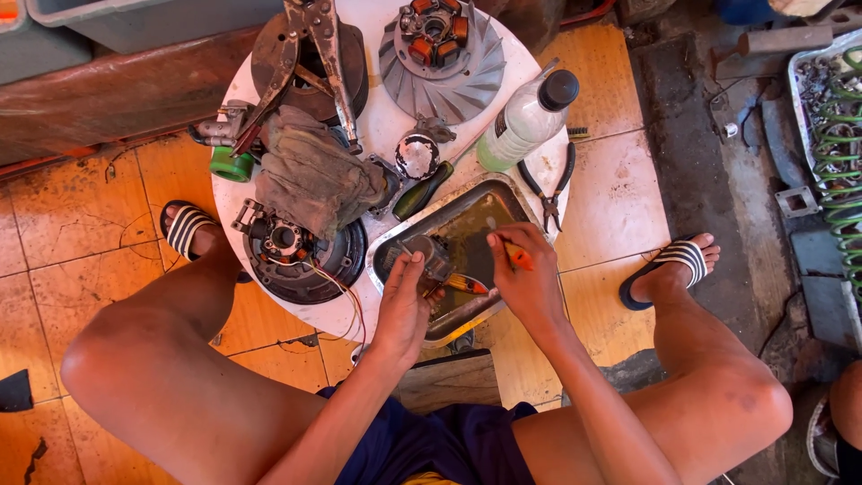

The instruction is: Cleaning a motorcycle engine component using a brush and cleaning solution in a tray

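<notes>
My left hand (404, 301) grips a small grey metal engine part (429, 255) over a rectangular metal tray (395, 241) that holds murky liquid. My right hand (525, 274) is closed on an orange-handled tool (515, 257), probably a brush or screwdriver. Its tip (467, 285) reaches toward the part. Both hands work above the tray's near half, at the front of a round white table (382, 126).
On the table lie a dirty rag (314, 175), a round magneto housing with wires (296, 251), a finned fan rotor (442, 56), a metal puller (310, 54), a plastic bottle (525, 117), a green-handled screwdriver (422, 190) and pliers (549, 187). A parts tray with green springs (835, 144) stands at right.
</notes>
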